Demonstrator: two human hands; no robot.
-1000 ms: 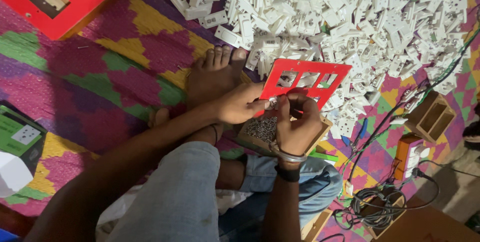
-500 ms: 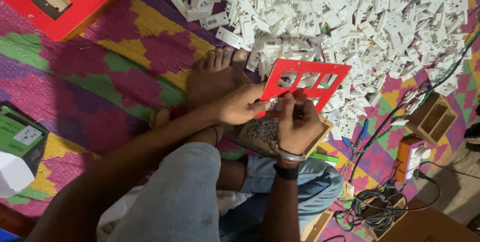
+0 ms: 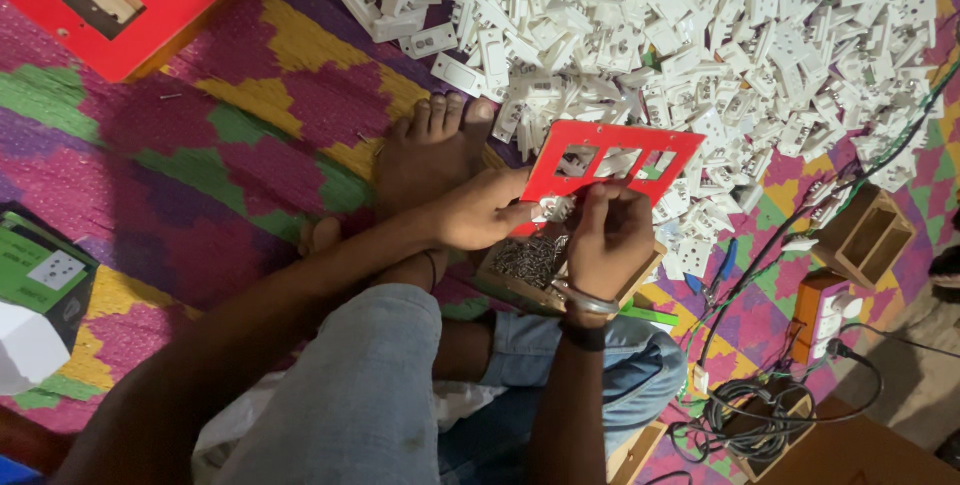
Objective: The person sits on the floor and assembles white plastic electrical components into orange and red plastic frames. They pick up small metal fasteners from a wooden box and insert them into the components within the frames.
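Red flat plastic plate [image 3: 610, 167] with rectangular cutouts sits pinched at its lower edge by both hands: left hand [image 3: 478, 210] fingers closed on its corner, right hand [image 3: 612, 235] fingers curled around a small white part [image 3: 556, 209] against it. Just below the fingers lies a wooden tray of small screws [image 3: 527, 263]; beyond the plate spreads a heap of white plastic socket pieces [image 3: 680, 35] on the patterned mat [image 3: 200, 175].

Both hands [image 3: 480, 213] [image 3: 610, 237] pinch white switch part [image 3: 553, 209] against red plate [image 3: 606, 163].
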